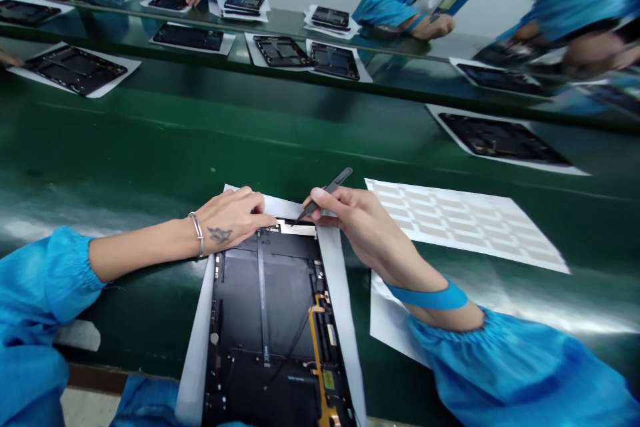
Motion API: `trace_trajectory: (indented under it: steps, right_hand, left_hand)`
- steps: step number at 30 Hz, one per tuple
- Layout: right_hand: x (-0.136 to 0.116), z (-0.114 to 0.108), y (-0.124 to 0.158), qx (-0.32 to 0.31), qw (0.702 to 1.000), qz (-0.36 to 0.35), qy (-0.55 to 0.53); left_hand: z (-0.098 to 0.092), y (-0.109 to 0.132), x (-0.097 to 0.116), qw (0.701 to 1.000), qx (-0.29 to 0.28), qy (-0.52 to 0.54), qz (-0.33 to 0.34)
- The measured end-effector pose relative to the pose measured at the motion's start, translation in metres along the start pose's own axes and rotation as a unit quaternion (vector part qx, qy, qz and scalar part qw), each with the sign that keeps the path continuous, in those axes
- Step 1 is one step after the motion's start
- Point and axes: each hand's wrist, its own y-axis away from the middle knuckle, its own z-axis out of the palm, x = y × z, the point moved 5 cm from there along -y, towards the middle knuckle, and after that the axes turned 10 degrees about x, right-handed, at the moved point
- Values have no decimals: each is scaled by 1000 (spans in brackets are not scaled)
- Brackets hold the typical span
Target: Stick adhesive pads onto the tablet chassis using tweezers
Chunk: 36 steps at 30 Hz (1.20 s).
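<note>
Green assembly-line belt (150,147) carries an opened black tablet (265,300) on white paper (343,320) before the person; the left hand (230,220) rests ungripping on its top edge, while the right hand (345,220) grasps a black pointed tool (325,193).

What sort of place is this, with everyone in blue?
Probably an electronics factory assembly line: a green conveyor belt carries open tablet housings on white sheets, workers wear matching blue smocks, and a right hand holds a black pointed tool.
</note>
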Motion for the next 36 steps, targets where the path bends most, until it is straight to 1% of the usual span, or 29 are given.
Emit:
trace_trajectory:
  steps: [8,15,19,24,28,32,34,36]
  right_hand:
    - [1,1,-1,-4,1000,-8,-1]
    - [-1,2,0,-11,1000,-1,-2]
    - [0,3,-1,-15,1000,-6,1]
    - [-2,3,0,-10,1000,-24,7]
    - [-4,4,1,-12,998,-51,28]
    - [-6,-1,2,0,992,-103,79]
    - [-9,-3,5,16,985,-136,107]
    - [-14,-5,11,46,977,-170,120]
  left_hand:
    - [0,0,0,1000,2,-17,9]
    - [-1,5,0,998,42,-46,30]
    - [-2,4,0,998,35,-41,25]
    - [-2,1,0,999,4,-15,28]
    - [-1,0,0,999,-3,-12,30]
    - [-2,0,-1,999,3,-13,30]
    - [-2,1,-1,999,1,-15,30]
    - [-1,2,-1,999,-1,-17,29]
